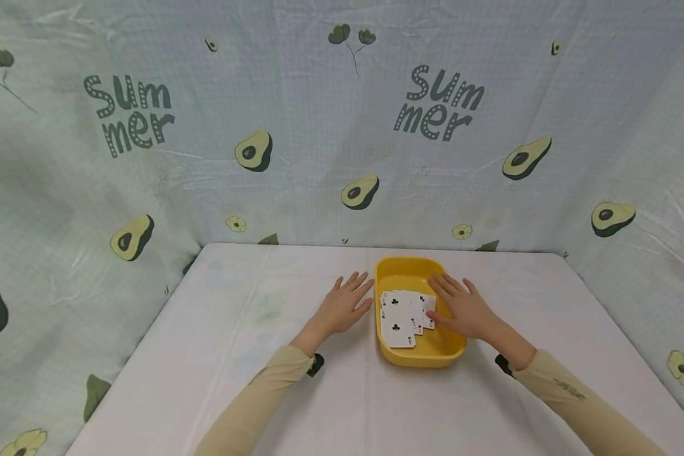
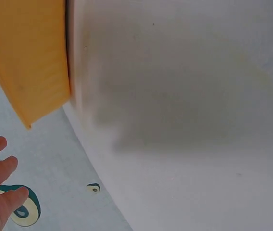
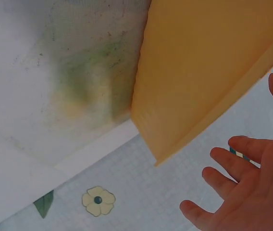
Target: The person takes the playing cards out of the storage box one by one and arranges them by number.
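A yellow plastic basin (image 1: pixel 422 361) stands on the table, with several playing cards (image 1: pixel 398 320) lying face up and overlapping in its left part. My left hand (image 1: pixel 344 307) is just left of the basin, its fingers spread and fingertips right at the left rim. Over the right rim reaches my right hand (image 1: pixel 464 308), fingers extended, its thumb overlapping the edge of the cards in the head view. Neither hand grips anything. In both wrist views the basin's outer wall (image 2: pixel 31 57) shows, with the fingers apart and straight beside it.
The white table (image 1: pixel 251 316) extends on both sides of the basin. A cloth (image 1: pixel 296 114) printed with avocados and flowers hangs behind the table's back edge and along both sides. Dark wrist straps (image 1: pixel 316 365) sit at the sleeve cuffs.
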Tool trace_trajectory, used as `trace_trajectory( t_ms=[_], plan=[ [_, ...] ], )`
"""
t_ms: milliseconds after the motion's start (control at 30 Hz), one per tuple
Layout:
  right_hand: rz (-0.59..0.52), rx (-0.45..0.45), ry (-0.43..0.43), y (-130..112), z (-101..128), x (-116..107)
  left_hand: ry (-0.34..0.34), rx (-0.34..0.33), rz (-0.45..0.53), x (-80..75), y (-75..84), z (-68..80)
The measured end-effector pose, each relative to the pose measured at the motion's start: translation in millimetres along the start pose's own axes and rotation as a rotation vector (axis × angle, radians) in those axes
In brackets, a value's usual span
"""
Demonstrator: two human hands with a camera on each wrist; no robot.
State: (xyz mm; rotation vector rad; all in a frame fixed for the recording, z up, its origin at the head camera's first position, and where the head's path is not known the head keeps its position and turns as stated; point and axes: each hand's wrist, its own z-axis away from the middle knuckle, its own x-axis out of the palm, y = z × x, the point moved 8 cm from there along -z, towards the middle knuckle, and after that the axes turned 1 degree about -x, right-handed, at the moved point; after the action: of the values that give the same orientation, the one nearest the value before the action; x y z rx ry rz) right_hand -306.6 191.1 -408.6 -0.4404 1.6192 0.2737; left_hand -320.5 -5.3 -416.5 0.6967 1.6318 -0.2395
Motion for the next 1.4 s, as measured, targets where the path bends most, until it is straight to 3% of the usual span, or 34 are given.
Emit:
trace_trajectory(
  t_ms=[467, 767, 1067, 1400],
  plan=[
    [0.075, -0.135, -0.044, -16.5, -9.2, 15.7, -0.060, -0.013, -0.049, 20.4, 9.7, -20.6],
    [0.080, -0.295, -0.060, -32.1, -11.6, 26.7, -0.080, -0.003, -0.098, 32.9, 13.7, -26.1],
    [0.062, -0.283, -0.154, -38.7, -14.7, 46.7, -0.100, -0.026, -0.079, 38.7, 15.1, -22.7],
    [0.029, -0.310, -0.186, -44.1, -16.9, 54.6, -0.105, -0.031, -0.097, 39.8, 14.8, -21.4]
  ],
)
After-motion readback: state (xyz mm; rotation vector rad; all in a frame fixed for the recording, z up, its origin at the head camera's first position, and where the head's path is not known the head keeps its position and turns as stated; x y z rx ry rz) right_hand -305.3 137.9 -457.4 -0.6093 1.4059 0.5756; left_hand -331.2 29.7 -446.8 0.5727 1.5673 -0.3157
